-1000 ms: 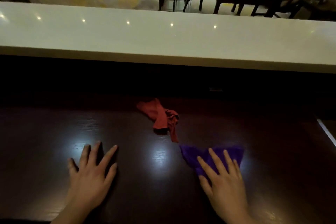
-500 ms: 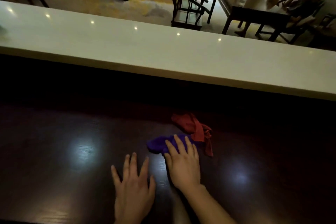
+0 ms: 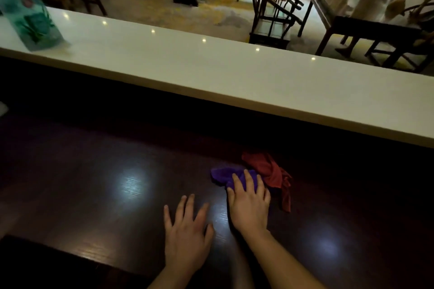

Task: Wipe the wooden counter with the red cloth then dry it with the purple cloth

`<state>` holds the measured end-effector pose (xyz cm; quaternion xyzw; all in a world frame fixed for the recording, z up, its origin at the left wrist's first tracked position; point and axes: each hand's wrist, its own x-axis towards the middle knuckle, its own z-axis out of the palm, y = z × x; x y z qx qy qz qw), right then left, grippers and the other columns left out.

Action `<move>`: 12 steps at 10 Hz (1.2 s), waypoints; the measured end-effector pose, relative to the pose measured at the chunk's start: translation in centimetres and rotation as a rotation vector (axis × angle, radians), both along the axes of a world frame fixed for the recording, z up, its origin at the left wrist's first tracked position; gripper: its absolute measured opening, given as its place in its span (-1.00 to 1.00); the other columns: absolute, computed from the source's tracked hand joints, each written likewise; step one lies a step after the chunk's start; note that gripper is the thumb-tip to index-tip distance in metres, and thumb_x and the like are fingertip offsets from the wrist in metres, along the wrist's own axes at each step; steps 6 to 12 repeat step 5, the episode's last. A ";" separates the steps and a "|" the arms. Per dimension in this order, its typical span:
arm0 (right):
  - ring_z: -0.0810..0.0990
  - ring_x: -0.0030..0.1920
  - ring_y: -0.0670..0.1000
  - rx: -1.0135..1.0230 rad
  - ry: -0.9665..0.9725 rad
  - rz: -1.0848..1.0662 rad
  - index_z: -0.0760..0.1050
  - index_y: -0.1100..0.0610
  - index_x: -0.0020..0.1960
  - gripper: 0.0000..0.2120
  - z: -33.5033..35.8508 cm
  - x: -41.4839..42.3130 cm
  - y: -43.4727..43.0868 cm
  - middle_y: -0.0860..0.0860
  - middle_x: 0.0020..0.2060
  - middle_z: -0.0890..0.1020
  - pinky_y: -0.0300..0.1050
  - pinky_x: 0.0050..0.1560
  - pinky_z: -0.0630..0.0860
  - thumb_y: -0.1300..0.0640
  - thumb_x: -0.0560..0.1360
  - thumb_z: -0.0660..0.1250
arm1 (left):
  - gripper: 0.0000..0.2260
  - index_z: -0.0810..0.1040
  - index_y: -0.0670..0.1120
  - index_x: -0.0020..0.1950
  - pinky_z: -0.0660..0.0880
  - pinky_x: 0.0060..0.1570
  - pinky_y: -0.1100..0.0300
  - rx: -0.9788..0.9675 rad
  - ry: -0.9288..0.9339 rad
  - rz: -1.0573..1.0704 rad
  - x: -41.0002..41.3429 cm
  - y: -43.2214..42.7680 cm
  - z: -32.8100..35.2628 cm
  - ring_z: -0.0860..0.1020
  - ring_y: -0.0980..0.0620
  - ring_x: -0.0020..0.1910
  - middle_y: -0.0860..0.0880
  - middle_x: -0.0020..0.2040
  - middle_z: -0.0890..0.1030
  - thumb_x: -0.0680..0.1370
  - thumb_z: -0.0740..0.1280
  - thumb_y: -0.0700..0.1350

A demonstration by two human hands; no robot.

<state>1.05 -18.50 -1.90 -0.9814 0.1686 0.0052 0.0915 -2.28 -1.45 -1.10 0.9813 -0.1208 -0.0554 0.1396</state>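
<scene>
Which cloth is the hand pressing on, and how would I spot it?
On the dark glossy wooden counter, below the long white ledge, two cloths meet. The purple cloth lies under the right hand; the crumpled red cloth beside it lies untouched.

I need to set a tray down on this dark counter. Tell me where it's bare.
The wooden counter is bare left of the left hand, around the light reflection. It is also bare right of the red cloth. The middle is crowded: the right hand presses the purple cloth, which touches the red cloth.
</scene>
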 end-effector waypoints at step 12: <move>-0.06 0.56 0.22 -0.051 0.178 0.331 0.07 -0.13 0.55 -0.29 4.3 -0.3 -1.8 0.03 0.58 0.08 0.18 0.49 0.01 -0.39 0.49 0.08 | -0.48 0.11 0.28 0.50 0.08 0.39 -0.31 0.040 0.124 0.392 0.5 2.3 3.1 0.22 -0.01 0.47 0.02 0.48 0.29 0.53 -0.01 0.30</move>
